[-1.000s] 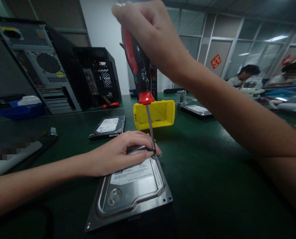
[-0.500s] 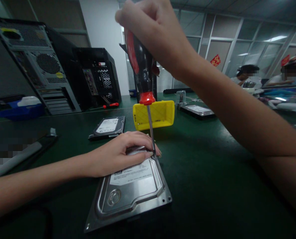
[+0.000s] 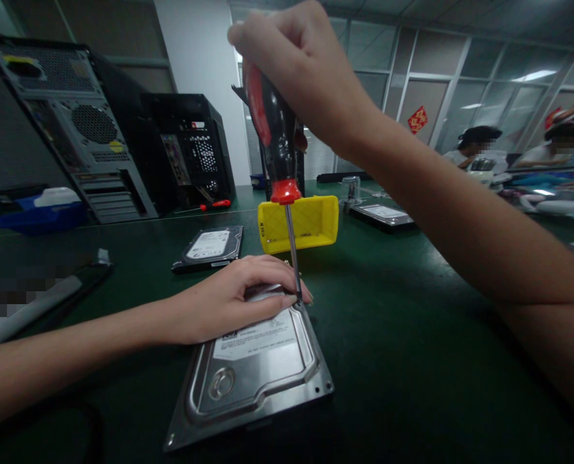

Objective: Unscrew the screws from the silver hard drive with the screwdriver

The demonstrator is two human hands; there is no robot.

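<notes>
A silver hard drive (image 3: 287,361) with a white label lies on the green table in front of me. My left hand (image 3: 238,299) presses across its far part, with the fingers over the far edge and the thumb on top, and grips it. A screwdriver (image 3: 277,151) with a black and red handle stands nearly upright. Its tip meets the drive's far right corner, close to my left thumb and fingertips. My right hand (image 3: 301,71) is closed around the top of the handle from above; some of its fingers are hidden behind the handle.
A yellow bin (image 3: 310,225) holding a few tiny pieces stands just beyond the drive. Another hard drive (image 3: 209,247) lies at left, a third drive (image 3: 382,214) at right. Computer cases (image 3: 93,129) and a red-handled tool (image 3: 215,205) are farther back. People (image 3: 475,145) sit at far right.
My right hand has shifted very slightly down and right on the screwdriver handle. My left hand and the hard drive keep their places.
</notes>
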